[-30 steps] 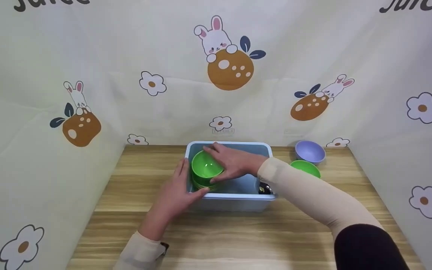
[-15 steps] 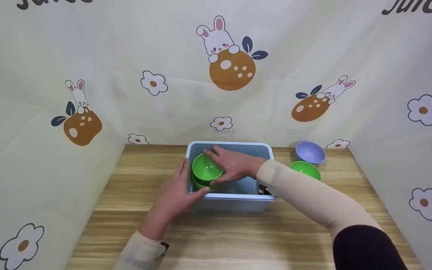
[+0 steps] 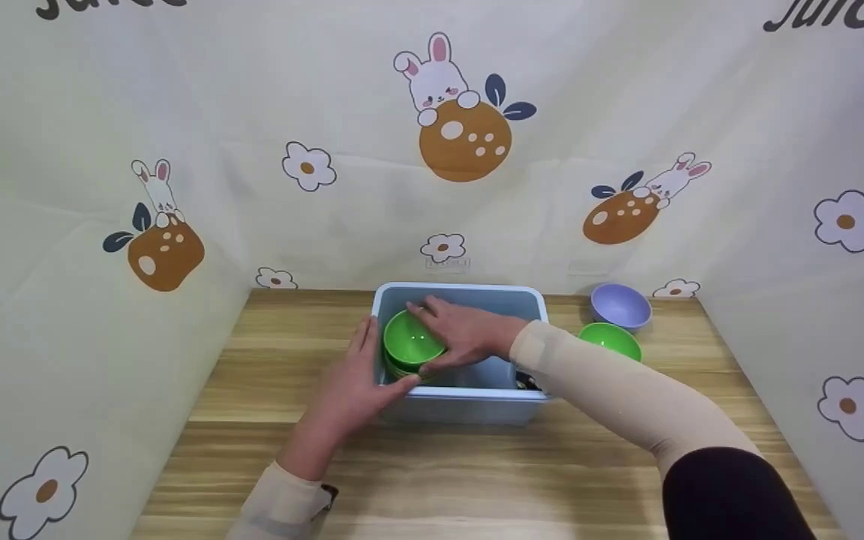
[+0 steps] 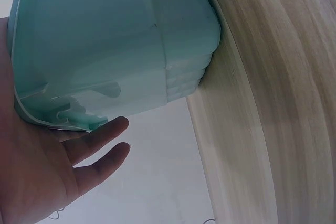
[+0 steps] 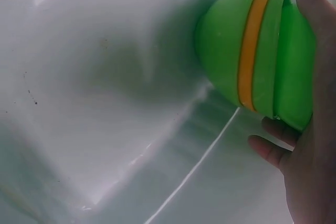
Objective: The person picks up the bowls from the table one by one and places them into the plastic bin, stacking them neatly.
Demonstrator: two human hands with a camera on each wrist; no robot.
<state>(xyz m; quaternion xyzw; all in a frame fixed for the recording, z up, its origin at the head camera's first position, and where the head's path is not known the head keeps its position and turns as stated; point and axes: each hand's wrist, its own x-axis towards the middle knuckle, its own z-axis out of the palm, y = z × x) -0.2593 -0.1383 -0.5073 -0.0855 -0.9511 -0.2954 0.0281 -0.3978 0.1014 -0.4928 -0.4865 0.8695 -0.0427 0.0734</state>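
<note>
A light blue plastic bin (image 3: 469,412) stands on the table in the head view. My right hand (image 3: 469,334) reaches into it and grips the rim of a green bowl (image 3: 408,341) from the right. In the right wrist view this bowl (image 5: 298,66) sits tilted in the mouth of a stack of green bowls (image 5: 223,45) with an orange band among them. My left hand (image 3: 342,390) rests at the bin's front left corner, thumb over the front rim. The left wrist view shows its fingers (image 4: 100,140) extended under the rim against the bin's outer wall (image 4: 89,35).
A purple bowl (image 3: 621,306) and another green bowl (image 3: 612,339) stand right of the bin, the latter partly behind the right sleeve. Small dark shiny things (image 3: 526,380) lie in the bin's front right corner. Printed cloth walls (image 3: 357,217) enclose the wooden table (image 3: 447,480).
The green bowl under my right hand has lowered slightly onto the stack, and the right hand moved down a little with it. My left hand has stayed at the bin's corner.
</note>
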